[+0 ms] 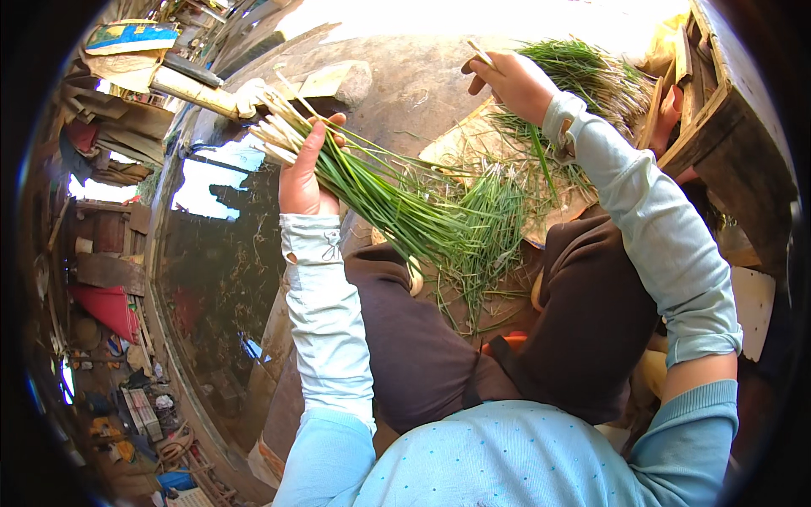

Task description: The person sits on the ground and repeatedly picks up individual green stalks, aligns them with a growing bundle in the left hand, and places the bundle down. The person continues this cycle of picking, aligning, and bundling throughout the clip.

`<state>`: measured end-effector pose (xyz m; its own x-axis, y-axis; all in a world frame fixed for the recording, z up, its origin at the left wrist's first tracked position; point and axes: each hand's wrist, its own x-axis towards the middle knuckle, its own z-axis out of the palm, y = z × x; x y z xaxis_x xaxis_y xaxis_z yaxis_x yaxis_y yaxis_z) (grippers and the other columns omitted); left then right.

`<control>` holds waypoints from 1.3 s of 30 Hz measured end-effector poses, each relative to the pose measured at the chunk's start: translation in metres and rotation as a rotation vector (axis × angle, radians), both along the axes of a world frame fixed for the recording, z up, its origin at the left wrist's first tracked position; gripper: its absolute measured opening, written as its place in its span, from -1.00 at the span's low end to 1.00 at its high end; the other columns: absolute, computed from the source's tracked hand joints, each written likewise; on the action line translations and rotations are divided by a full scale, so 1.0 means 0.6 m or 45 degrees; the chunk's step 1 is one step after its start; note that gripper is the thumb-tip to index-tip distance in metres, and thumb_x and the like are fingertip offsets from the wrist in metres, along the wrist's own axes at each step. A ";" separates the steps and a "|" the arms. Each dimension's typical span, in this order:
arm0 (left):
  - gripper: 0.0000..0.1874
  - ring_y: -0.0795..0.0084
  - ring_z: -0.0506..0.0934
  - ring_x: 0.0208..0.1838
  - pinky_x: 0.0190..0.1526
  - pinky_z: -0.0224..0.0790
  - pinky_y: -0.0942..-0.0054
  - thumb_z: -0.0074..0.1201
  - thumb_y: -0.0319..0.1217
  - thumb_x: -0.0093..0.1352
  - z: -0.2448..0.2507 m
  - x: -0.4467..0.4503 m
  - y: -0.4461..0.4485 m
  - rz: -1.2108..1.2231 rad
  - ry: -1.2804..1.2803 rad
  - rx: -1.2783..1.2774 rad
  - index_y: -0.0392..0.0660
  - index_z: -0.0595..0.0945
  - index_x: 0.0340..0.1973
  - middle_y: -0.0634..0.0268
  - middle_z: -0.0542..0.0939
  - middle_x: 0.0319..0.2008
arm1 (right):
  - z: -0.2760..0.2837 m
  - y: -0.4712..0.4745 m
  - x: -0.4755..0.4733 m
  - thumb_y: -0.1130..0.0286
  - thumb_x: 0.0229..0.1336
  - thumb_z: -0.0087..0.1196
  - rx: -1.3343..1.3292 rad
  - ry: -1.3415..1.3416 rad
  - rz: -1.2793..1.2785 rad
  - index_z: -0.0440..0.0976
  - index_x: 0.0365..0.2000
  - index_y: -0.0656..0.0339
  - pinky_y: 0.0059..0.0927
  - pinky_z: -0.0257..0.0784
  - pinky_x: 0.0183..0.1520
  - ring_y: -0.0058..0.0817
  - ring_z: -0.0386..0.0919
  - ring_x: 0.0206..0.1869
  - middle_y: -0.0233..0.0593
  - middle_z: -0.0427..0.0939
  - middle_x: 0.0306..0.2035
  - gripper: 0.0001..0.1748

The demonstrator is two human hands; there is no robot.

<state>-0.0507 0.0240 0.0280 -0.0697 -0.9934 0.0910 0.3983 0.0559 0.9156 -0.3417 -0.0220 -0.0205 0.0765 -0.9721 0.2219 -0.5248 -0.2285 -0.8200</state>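
Note:
A thick bunch of green-leaved stalks, likely garlic chives [386, 196], is gripped in my left hand [309, 168]. Its pale stem ends point up and left, while the leaves fan down to the right over my knee. One longer stalk crosses my left fingers at an angle. Raised at the upper right, my right hand [507, 79] pinches a thin pale stalk [483, 54] between thumb and fingers. Whether its leaves trail behind the wrist cannot be told. Loose chives [488, 241] lie heaped on the ground between my legs, below the bunch.
Beyond my right wrist lies a large pile of chives [570, 70], beside a pale sheet [456, 142] strewn with leaf scraps. A wooden crate-like structure [728, 101] stands on the right. Dark water [222, 272] fills a walled basin at left. A flat stone [348, 82] sits ahead.

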 end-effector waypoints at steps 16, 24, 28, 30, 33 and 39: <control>-0.72 0.53 0.53 -0.30 -0.28 0.48 0.54 0.16 -0.44 0.31 -0.005 0.001 -0.006 0.105 0.053 -0.001 -0.11 0.49 -0.09 0.21 0.60 -0.18 | 0.058 0.142 0.144 0.25 0.09 0.07 -0.339 0.785 0.856 0.49 -0.20 0.11 -0.23 0.50 -0.31 -0.22 0.61 -0.39 -0.20 0.59 -0.43 -0.73; -0.72 0.51 0.51 -0.32 -0.27 0.43 0.51 0.19 -0.43 0.30 -0.012 0.024 -0.019 0.291 0.189 -0.023 -0.16 0.51 -0.11 0.18 0.62 -0.23 | 0.017 0.172 0.169 0.31 -0.02 0.07 -0.165 1.087 1.176 0.53 -0.47 0.15 -0.20 0.49 -0.37 -0.22 0.60 -0.41 -0.20 0.55 -0.57 -0.85; -0.73 0.51 0.51 -0.30 -0.25 0.43 0.50 0.19 -0.42 0.30 -0.014 0.050 -0.023 0.268 0.253 -0.086 -0.17 0.52 -0.12 0.21 0.61 -0.22 | 0.009 0.166 0.156 0.16 0.08 0.07 0.126 1.007 1.408 0.56 -0.27 0.08 -0.20 0.49 -0.29 -0.22 0.60 -0.40 -0.21 0.60 -0.48 -0.72; -0.73 0.51 0.51 -0.30 -0.25 0.43 0.50 0.18 -0.41 0.30 -0.013 0.065 -0.023 0.226 0.291 -0.084 -0.17 0.52 -0.11 0.22 0.60 -0.22 | 0.018 0.143 0.136 -0.01 0.17 0.02 0.522 0.854 1.410 0.54 -0.18 0.10 -0.22 0.48 -0.23 -0.28 0.61 -0.39 -0.18 0.61 -0.45 -0.58; -0.73 0.51 0.51 -0.29 -0.26 0.42 0.50 0.17 -0.41 0.31 -0.009 0.082 -0.022 0.260 0.262 -0.066 -0.16 0.51 -0.11 0.21 0.60 -0.22 | 0.038 0.085 0.099 -0.11 0.27 -0.17 0.444 0.790 0.874 0.57 -0.16 0.08 -0.36 0.48 -0.31 -0.43 0.51 -0.55 -0.29 0.60 -0.58 -0.48; -0.75 0.48 0.52 -0.27 -0.22 0.42 0.48 0.16 -0.43 0.31 -0.007 0.073 -0.016 0.256 0.152 -0.108 -0.14 0.52 -0.11 0.17 0.62 -0.19 | 0.044 0.030 0.017 -0.05 0.31 -0.16 0.352 -0.399 0.386 0.56 -0.12 0.16 -0.54 0.47 -0.32 -0.61 0.47 -0.44 -0.32 0.64 -0.31 -0.48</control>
<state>-0.0069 0.0145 0.0235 0.1448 -0.9746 0.1707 0.4768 0.2198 0.8511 -0.3318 -0.0043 0.0057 0.3348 -0.9421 0.0173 -0.1879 -0.0847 -0.9785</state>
